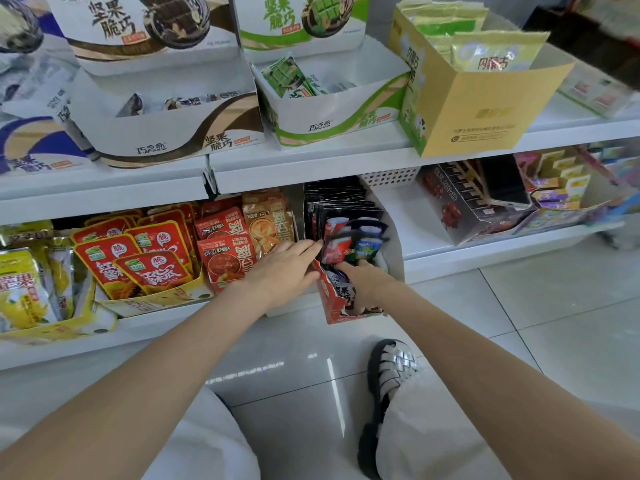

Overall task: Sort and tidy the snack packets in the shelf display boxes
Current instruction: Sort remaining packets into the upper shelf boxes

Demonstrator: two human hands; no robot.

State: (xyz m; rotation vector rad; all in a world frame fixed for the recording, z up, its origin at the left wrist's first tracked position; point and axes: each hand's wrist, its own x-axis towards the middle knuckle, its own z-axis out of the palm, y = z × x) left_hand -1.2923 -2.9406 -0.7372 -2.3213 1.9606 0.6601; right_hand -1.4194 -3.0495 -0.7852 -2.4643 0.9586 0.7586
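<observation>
Right hand [367,282] reaches down into the red display box [334,308]; its fingers are hidden behind the box wall and the packets, so cannot tell whether they grip anything. Left hand [284,271] lies flat with fingers straight and close together, fingertips touching the left edge of the dark snack packets [346,237] standing in that box. Packets are glossy foil, black with red, green and blue patches; print too blurred to read. The box is torn cardboard with a ragged near edge, sitting on the lower shelf [450,258] and jutting over its near lip.

Left of the hands: orange-red pouches [225,251] upright in a row, then red pouches [138,265] in a yellow tray, then yellow mango packets [24,289] cut off at the left edge. Far right on the lower shelf: a dark carton [467,206] and colourful small boxes, blurred.

Upper shelf: white-brown display box [166,133], white-green display box [332,112] with a few green bars, yellow cardboard box [478,112] of pale green bags.

Near: glossy white floor tiles [294,375], a silver woven sandal [391,375], white trouser legs partly cut off.
</observation>
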